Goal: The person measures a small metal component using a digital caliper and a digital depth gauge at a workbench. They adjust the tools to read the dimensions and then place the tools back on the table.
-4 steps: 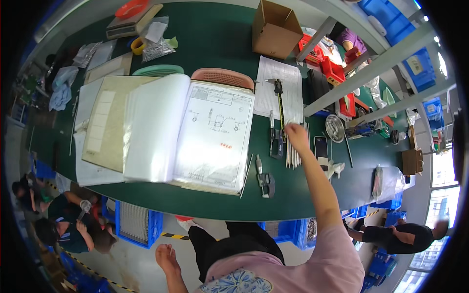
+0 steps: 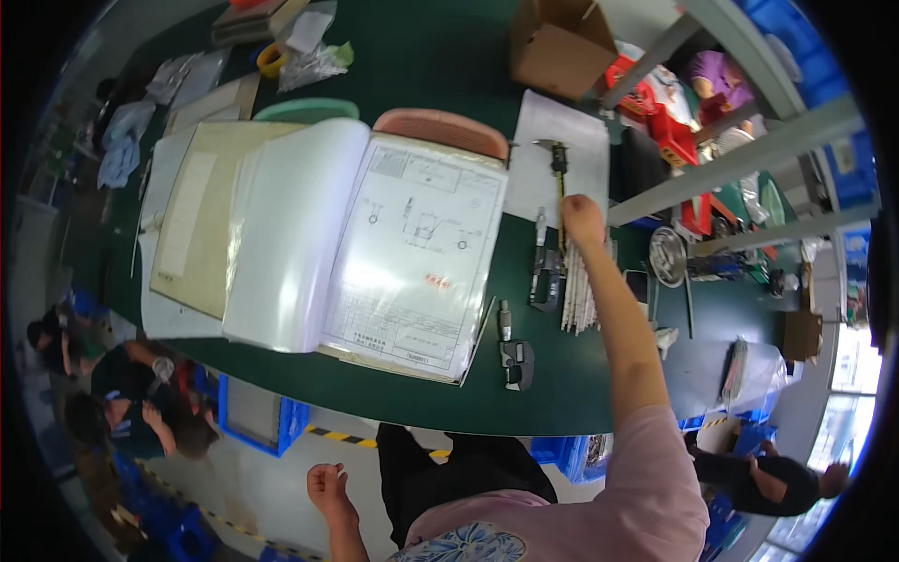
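Observation:
My right hand (image 2: 582, 221) reaches forward, its fingers closed at the lower beam of a digital caliper (image 2: 559, 161); the fingertips are partly hidden. The caliper's jaws lie on a printed sheet (image 2: 530, 183). Just below that hand, a bundle of thin pale sticks (image 2: 580, 295) rests on the green table (image 2: 421, 405). To their left lies a digital micrometer (image 2: 546, 281), and a second micrometer (image 2: 514, 361) sits closer to me. Off the table's near edge, my left hand (image 2: 327, 487) hangs with curled fingers around something small that I cannot make out.
An open binder with a drawing page (image 2: 412, 253) covers the table's middle. Behind it stand a green basket (image 2: 307, 109) and a pink basket (image 2: 440, 128). A cardboard box (image 2: 562, 56), a metal bowl (image 2: 668, 256) and a grey shelf frame (image 2: 749, 164) are at right.
My right hand has moved forward from beside the sticks to the caliper's beam. The view has shifted a little; my left hand stays off the table.

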### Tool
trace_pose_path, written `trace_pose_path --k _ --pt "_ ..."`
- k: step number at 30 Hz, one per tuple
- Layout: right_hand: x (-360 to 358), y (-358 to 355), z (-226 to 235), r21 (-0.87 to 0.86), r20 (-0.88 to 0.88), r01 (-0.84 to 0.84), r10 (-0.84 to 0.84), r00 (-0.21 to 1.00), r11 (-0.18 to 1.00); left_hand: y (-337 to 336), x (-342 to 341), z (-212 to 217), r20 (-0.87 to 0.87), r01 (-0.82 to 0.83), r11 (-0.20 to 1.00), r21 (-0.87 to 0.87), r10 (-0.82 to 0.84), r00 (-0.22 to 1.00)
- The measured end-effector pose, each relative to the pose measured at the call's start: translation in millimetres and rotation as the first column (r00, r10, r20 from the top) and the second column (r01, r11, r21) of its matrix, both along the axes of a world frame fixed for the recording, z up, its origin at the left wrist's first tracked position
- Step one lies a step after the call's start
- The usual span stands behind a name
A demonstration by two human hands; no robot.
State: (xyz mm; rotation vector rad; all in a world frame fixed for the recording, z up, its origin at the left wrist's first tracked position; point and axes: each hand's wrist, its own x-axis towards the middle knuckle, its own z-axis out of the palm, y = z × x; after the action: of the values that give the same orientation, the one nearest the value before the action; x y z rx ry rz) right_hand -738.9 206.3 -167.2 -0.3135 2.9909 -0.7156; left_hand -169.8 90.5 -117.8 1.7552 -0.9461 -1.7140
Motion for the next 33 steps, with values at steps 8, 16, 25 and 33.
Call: trace_pose_path --k 8,16,25,33 --pt "-38.9 -24.5 -22.0 0.311 0.142 0.053 -0.102 0.985 0.949 32.8 -11.6 -16.1 0.061 -0.066 0.995 0.079 0.061 0.996" --pt "-56.8 -25.0 -9.1 0.315 0.160 0.031 -0.085 0.983 0.949 48.0 -23.0 -28.5 0.104 0.021 0.997 0.076 -0.029 0.994" --pt "-59.8 -49.5 -11.0 0.292 0.093 0.048 -0.078 0.993 0.955 36.2 5.2 -33.0 0.140 0.059 0.992 0.109 -0.074 0.987" --pt "-78.2 -30.4 15.2 -0.680 0.091 0.223 -0.221 0.971 0.698 12.5 11.3 -26.0 0.125 0.103 0.991 0.087 -0.113 0.986"
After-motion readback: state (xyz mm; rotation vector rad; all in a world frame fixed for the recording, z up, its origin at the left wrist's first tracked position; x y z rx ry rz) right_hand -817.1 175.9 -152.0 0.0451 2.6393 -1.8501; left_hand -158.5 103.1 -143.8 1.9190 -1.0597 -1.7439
